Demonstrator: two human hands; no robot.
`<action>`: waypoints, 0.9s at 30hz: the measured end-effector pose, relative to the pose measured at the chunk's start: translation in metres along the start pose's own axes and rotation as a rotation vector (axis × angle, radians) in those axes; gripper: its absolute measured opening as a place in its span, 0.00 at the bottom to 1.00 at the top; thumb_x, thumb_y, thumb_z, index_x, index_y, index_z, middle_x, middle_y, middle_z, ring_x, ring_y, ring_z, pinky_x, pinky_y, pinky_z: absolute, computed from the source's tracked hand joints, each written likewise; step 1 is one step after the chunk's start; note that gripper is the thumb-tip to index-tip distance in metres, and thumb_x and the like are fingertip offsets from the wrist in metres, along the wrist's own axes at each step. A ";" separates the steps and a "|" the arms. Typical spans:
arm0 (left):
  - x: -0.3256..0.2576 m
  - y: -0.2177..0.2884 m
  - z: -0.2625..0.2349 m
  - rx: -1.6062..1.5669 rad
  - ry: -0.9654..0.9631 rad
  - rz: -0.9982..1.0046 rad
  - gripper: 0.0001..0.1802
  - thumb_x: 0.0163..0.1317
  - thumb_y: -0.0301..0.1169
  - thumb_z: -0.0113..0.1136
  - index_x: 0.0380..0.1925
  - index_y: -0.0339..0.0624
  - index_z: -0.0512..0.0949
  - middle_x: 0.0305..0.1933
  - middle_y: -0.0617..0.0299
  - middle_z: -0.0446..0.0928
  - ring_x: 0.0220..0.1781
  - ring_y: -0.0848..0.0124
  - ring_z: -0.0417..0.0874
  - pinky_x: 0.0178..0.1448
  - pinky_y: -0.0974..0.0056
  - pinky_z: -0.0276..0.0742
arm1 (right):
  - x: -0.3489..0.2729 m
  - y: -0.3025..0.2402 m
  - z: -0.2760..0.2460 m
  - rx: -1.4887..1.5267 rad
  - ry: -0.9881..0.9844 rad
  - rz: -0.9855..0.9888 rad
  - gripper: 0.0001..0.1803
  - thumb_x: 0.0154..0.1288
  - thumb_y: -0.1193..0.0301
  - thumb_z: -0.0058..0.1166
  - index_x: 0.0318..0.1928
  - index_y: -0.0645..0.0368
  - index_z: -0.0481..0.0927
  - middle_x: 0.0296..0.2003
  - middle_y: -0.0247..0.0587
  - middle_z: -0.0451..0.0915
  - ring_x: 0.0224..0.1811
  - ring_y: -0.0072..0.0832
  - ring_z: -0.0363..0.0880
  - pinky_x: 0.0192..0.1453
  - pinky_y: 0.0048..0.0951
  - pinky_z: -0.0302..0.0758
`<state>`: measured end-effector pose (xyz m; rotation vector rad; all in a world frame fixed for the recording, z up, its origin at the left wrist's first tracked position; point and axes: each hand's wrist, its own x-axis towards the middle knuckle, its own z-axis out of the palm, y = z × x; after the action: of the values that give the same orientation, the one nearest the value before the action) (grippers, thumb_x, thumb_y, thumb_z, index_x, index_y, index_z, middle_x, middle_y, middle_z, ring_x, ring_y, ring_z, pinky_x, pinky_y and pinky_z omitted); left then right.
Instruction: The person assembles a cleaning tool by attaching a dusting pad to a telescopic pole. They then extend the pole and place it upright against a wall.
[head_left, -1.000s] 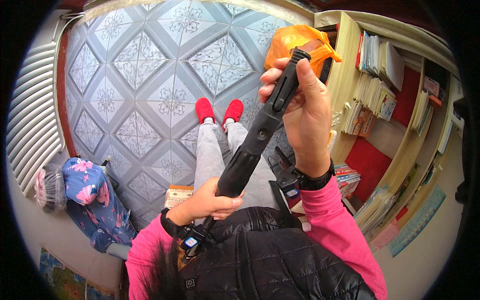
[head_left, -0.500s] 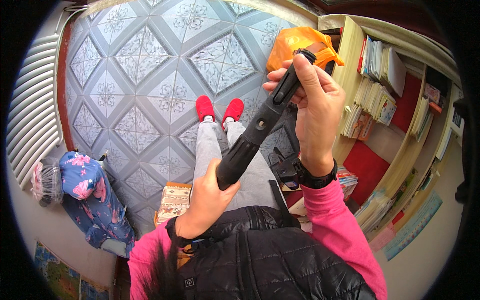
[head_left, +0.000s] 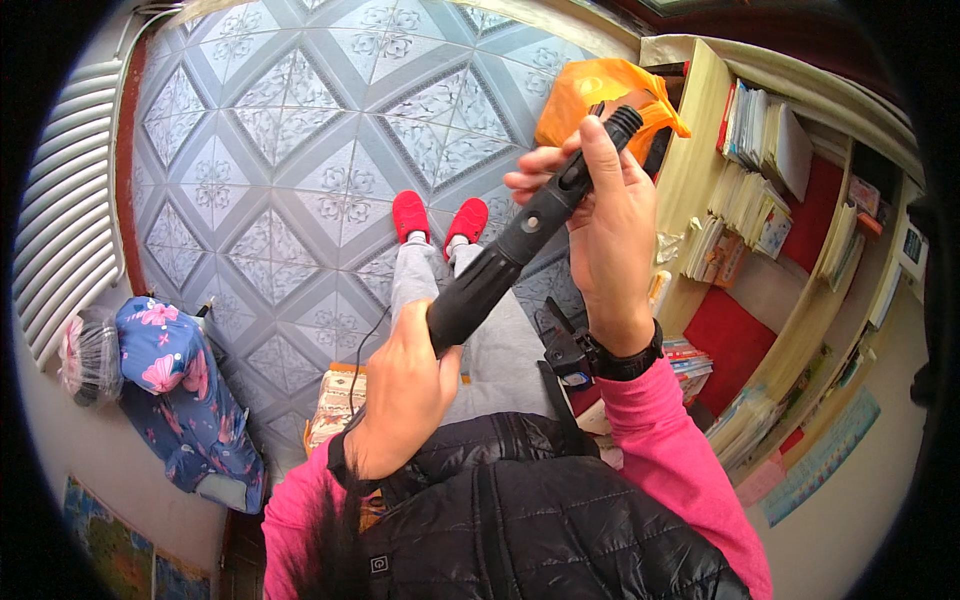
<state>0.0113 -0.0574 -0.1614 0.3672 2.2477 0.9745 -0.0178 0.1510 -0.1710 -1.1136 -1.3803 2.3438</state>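
- Lifted a little since half a second ago, the black tool now slants above the lap.
- Left hand fingers grasp its thick end; right hand fingers wrap the tip.
- Orange bag and bookshelf sit just behind.

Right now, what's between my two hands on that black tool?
In the head view, only the bare black barrel of the black tool spans the gap between the left hand at its thick lower end and the right hand near its tip.
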 end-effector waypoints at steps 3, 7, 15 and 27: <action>0.005 -0.006 -0.006 -0.173 -0.182 -0.037 0.24 0.54 0.22 0.62 0.51 0.34 0.67 0.36 0.48 0.78 0.36 0.54 0.82 0.39 0.60 0.75 | 0.006 0.009 0.000 0.095 0.023 -0.036 0.16 0.71 0.61 0.48 0.34 0.61 0.67 0.21 0.44 0.76 0.21 0.34 0.80 0.29 0.32 0.81; 0.012 -0.024 -0.011 -0.723 -0.491 -0.096 0.31 0.56 0.23 0.63 0.60 0.36 0.64 0.40 0.59 0.78 0.39 0.70 0.80 0.43 0.65 0.75 | 0.018 0.012 -0.012 0.096 0.029 -0.082 0.16 0.71 0.60 0.47 0.36 0.61 0.65 0.18 0.41 0.73 0.19 0.33 0.79 0.27 0.33 0.81; 0.002 -0.051 -0.014 -1.006 -0.897 -0.713 0.11 0.66 0.31 0.56 0.44 0.39 0.68 0.20 0.69 0.66 0.16 0.80 0.66 0.21 0.72 0.64 | 0.031 0.034 -0.014 0.166 -0.045 0.154 0.24 0.71 0.53 0.45 0.50 0.63 0.64 0.32 0.48 0.77 0.32 0.36 0.82 0.38 0.38 0.82; 0.012 -0.052 0.029 -0.145 -0.128 0.031 0.14 0.60 0.32 0.61 0.33 0.39 0.65 0.17 0.51 0.65 0.17 0.55 0.73 0.23 0.57 0.65 | -0.008 0.055 -0.010 0.250 0.109 0.287 0.24 0.65 0.62 0.56 0.56 0.56 0.66 0.38 0.44 0.78 0.38 0.32 0.80 0.50 0.37 0.78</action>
<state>0.0223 -0.0710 -0.2194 0.3893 2.0487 1.0914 0.0057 0.1237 -0.2146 -1.4143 -0.9103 2.5151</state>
